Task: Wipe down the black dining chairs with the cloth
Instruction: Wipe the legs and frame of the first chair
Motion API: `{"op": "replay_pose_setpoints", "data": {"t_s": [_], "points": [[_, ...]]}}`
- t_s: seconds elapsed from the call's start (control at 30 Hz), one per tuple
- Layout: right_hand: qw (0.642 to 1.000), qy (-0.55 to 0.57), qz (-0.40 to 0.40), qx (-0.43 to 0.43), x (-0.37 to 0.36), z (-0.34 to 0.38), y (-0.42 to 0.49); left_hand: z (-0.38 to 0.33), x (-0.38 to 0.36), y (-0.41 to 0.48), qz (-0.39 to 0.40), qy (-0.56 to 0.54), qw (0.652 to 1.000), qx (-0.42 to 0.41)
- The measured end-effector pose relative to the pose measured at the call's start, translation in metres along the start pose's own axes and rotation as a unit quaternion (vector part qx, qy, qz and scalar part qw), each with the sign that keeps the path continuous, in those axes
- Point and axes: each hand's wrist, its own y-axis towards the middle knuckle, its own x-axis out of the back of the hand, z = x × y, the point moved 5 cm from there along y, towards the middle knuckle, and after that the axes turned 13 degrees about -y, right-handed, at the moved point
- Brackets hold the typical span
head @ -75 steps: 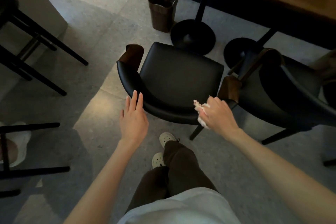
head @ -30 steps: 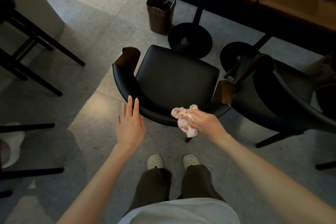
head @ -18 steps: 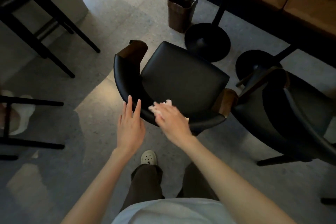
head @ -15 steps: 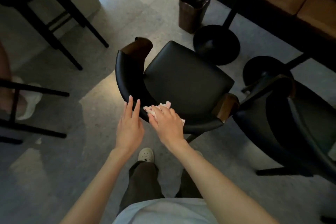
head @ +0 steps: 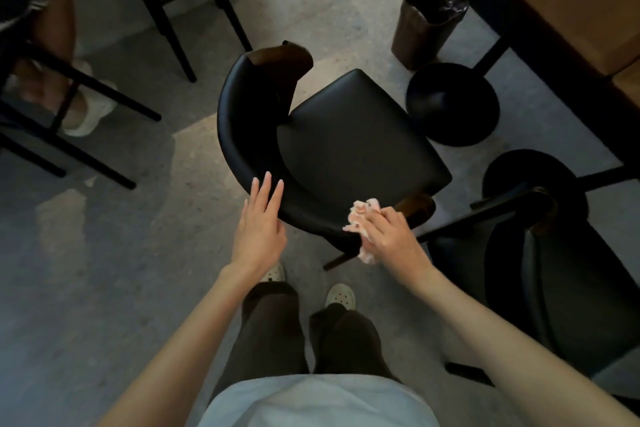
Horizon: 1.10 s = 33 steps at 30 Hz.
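Centre floor, directly ahead of person: black padded dining chair w/ curved backrest and brown wood arm-ends (head: 360, 135). Item: crumpled pink-white cloth (head: 363, 215), pressed on backrest rim nr right arm-end. Cloth judged soft, light, bunches easily; best held as a wad in palm. Chair upholstery looked smooth, prob. slippery; steady it by backrest rim. Right hand (head: 391, 236): fingers curled round cloth, gripping. Left hand (head: 258, 229): flat, fingers straight, slightly spread, tips appar. touching backrest rim, holding nothing. Hands apart. 2nd black chair (head: 554, 288) just beside, right.
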Motion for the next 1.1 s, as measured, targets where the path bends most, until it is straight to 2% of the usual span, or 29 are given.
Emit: {"op": "replay_pose_setpoints", "data": {"t_s": [0.1,0.2,0.27,0.33,0.43,0.5,0.57,0.67,0.73,0.83,0.9,1.03,1.1], "points": [[0.998,-0.047,-0.003,-0.045,0.008,-0.031,0.001,0.001,0.002,-0.006,-0.022,-0.028,0.999,0.015],[0.996,-0.078,-0.018,-0.029,0.021,-0.012,0.033,0.007,0.009,-0.007,-0.056,-0.043,0.997,0.040],[0.999,-0.002,-0.031,-0.031,0.029,0.021,0.071,0.013,0.014,-0.006,-0.071,-0.048,0.995,0.056],[0.988,0.129,-0.029,-0.081,0.025,0.052,0.115,0.019,0.018,-0.003,-0.070,-0.044,0.995,0.055],[0.960,0.246,0.051,-0.125,-0.002,0.093,0.160,0.028,0.025,0.001,-0.061,-0.045,0.996,0.042],[0.966,0.209,0.082,-0.131,-0.021,0.109,0.163,0.035,0.031,0.001,-0.052,-0.052,0.996,0.040],[0.974,0.162,0.052,-0.147,-0.029,0.108,0.152,0.040,0.035,0.002,-0.037,-0.046,0.998,0.030],[0.992,0.107,0.034,-0.054,-0.028,0.102,0.133,0.043,0.038,0.003,-0.028,-0.044,0.998,0.024],[0.992,0.115,0.038,-0.033,-0.027,0.093,0.119,0.040,0.038,0.003,-0.034,-0.044,0.998,0.026],[0.999,0.020,0.005,0.028,-0.022,0.075,0.083,0.035,0.039,0.002,-0.041,-0.034,0.998,0.028],[0.998,0.016,0.014,0.051,-0.014,0.059,0.059,0.034,0.041,0.002,-0.038,-0.030,0.998,0.027],[1.000,0.018,0.013,0.006,0.017,0.034,0.048,0.034,0.050,0.001,-0.047,-0.027,0.998,0.015],[0.995,0.062,0.039,-0.066,0.026,0.028,0.070,0.035,0.055,0.003,-0.067,-0.039,0.997,0.018]]}}
